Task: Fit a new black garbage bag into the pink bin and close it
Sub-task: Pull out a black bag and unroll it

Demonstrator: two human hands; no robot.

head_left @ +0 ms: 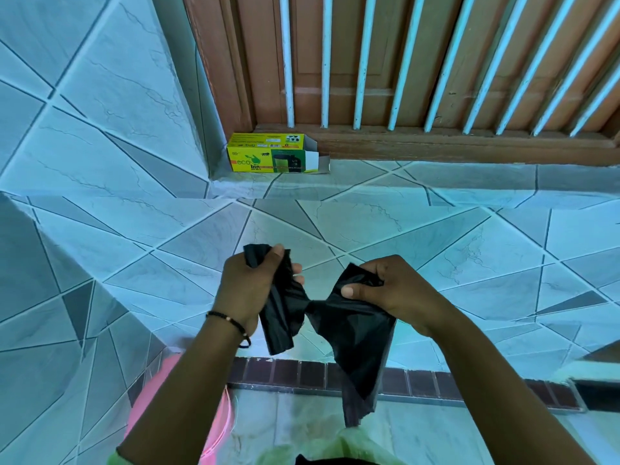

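Note:
A black garbage bag point(352, 327) hangs between both hands, still partly folded and twisted thin in the middle. My left hand point(248, 286) grips its left end, and a folded strip dangles below the fist. My right hand point(399, 290) pinches the right part, which falls in a wider sheet toward the floor. The pink bin point(214, 427) shows only as a pink curved edge at the bottom left, mostly hidden behind my left forearm.
A yellow-green garbage bag box point(268, 156) with an open flap lies on the tiled ledge point(436, 189) below a brown wooden window frame with white bars point(396, 62). Tiled wall surfaces lie ahead and to the left. A dark brick strip point(419, 380) borders the floor.

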